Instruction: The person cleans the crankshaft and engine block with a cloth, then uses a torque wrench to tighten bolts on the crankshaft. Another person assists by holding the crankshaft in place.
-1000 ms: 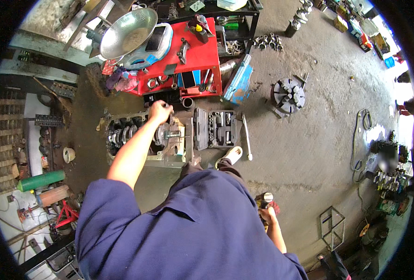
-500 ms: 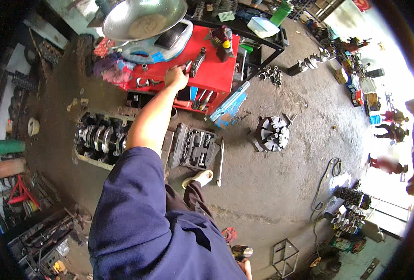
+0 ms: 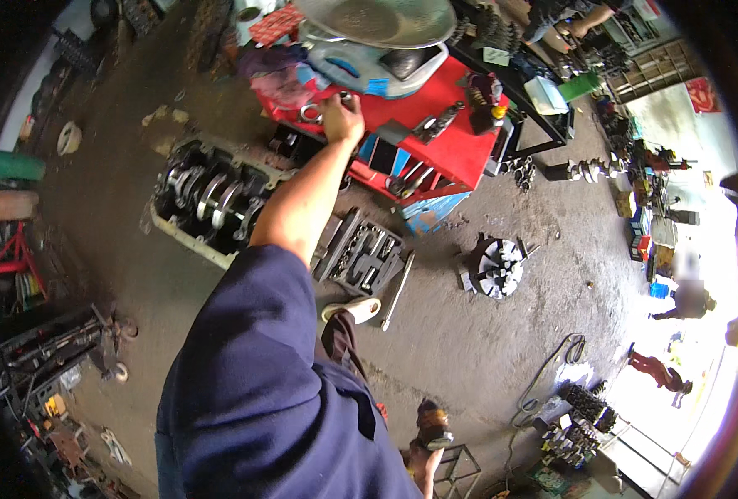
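Note:
My left hand [image 3: 343, 121] reaches over the red tool cart [image 3: 456, 158], its fingers closed around a short metal cylinder that looks like a socket [image 3: 346, 98]. A metal ring [image 3: 310, 112] lies beside it, and a dark metal part [image 3: 439, 123] rests farther right on the cart. Low in the view, my right hand [image 3: 421, 462] grips a yellow-and-black cordless impact wrench [image 3: 433, 422], partly cut off from sight by my body. Below the cart, left of my forearm, sits an engine block [image 3: 190, 237] with its crankshaft [image 3: 215, 202] exposed.
An open socket case [image 3: 367, 258] and a long bar [image 3: 398, 291] lie on the floor. A large metal bowl [image 3: 385, 21] stands at the cart's back. A round chuck [image 3: 498, 268] sits to the right. Another person's hand [image 3: 581, 29] shows at the top right.
My left hand has moved from beside the dark metal part to the socket at the cart's left and closed on it. The impact wrench has risen further into view. The whole view has turned.

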{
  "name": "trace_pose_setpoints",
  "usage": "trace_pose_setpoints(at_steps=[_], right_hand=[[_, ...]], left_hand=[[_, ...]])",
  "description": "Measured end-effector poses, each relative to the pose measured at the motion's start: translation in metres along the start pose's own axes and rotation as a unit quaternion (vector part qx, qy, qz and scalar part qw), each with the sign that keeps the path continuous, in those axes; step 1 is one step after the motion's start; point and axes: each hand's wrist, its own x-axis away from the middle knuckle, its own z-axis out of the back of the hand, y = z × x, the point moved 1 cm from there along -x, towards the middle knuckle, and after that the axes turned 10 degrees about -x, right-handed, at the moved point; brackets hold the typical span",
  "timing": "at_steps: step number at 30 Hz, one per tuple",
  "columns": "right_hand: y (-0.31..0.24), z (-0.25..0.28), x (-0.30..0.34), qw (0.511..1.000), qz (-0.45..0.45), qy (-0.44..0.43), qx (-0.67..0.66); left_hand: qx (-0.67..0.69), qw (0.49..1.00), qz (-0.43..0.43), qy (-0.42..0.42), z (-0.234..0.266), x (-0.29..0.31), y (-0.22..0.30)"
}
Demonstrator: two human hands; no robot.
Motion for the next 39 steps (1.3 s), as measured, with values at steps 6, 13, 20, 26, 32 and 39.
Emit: trace_pose_setpoints(at_steps=[6, 13, 20, 26, 32, 39], right_hand=[[-0.123, -0.141, 0.034, 0.968, 0.192, -0.148, 0.062], [-0.199, -0.271, 0.084, 0.865, 0.382, -0.209, 0.248], [-0.219, -0.341, 0.129, 0.826, 0.441, -0.279, 0.212], [-0.220, -0.348, 0.146, 0.834, 0.382, -0.287, 0.275], [-0.219, -0.345, 0.200, 0.761, 0.520, -0.198, 0.332], [-0.162, -0.316, 0.238, 0.834, 0.491, -0.243, 0.072]], left_hand=[[0.566, 0.415, 0.236, -0.672, 0.226, 0.093, -0.018], [0.521, 0.352, 0.177, -0.757, 0.390, 0.040, -0.037], [0.498, 0.404, 0.140, -0.754, 0.445, -0.004, -0.028], [0.392, 0.616, -0.182, -0.659, 0.476, -0.022, -0.042], [0.315, 0.619, -0.296, -0.655, 0.527, 0.003, -0.036], [0.447, 0.634, -0.241, -0.583, 0.599, 0.062, -0.043]])
